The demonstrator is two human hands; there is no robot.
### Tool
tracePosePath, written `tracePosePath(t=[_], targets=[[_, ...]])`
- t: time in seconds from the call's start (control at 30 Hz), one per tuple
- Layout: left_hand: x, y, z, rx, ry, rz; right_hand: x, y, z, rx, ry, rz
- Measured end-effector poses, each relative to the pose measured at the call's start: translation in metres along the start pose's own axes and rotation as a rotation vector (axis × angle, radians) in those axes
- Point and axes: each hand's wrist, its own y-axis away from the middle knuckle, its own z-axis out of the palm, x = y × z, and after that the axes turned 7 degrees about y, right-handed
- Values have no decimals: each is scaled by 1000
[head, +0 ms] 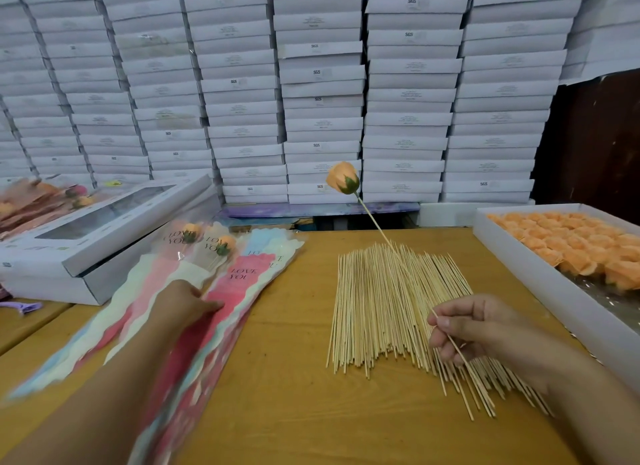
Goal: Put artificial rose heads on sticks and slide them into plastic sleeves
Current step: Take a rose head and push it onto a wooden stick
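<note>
My right hand (474,329) pinches a thin wooden stick (377,227) near its lower end, above the pile. An orange rose head (343,177) with a green base sits on the stick's upper tip, raised over the table. My left hand (183,303) rests on a fanned pile of plastic sleeves (239,281), pink, cream and blue, printed "LOVE YOU"; its fingertips touch a pink one. Two sleeved orange roses (207,239) lie at the top of that pile. A heap of loose sticks (391,308) lies in the middle of the wooden table (291,378).
A white tray (512,253) of several orange rose heads (571,243) stands at the right edge. White window-lid boxes (86,236) sit at the left with finished sleeved roses (41,201) on top. Stacked white boxes (322,83) form a wall behind the table.
</note>
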Motion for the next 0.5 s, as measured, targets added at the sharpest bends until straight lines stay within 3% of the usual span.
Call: tracePosePath(t=[0.37,0.5], targets=[[-15,-9,-10,94,20,3,4,-4,-3,32,-33,-5],[2,-2,-16,131,23,99,4,-5,-2,25,-58,-3]])
